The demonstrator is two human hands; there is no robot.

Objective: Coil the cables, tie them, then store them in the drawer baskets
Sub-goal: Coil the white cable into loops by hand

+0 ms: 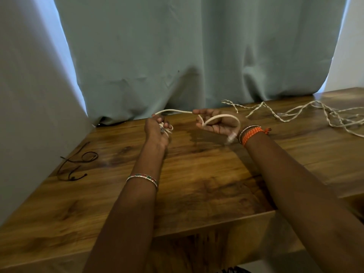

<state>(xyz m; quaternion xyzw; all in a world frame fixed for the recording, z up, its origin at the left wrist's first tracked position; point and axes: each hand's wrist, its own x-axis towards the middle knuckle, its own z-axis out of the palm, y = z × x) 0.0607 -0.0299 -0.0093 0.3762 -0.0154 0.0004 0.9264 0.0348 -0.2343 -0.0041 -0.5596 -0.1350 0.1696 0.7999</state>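
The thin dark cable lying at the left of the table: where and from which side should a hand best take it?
Judging by its pose, pinch the dark cable at its raised loop near the far end, coming from above and from the right, since the wall hems in its left. The loop offers a ready grip; the loose ends would trail. Both hands are busy with the white cable.

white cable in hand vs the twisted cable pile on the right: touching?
Apart. In the head view the white cable runs between the left hand and right hand; bare table separates its loop from the twisted cables.
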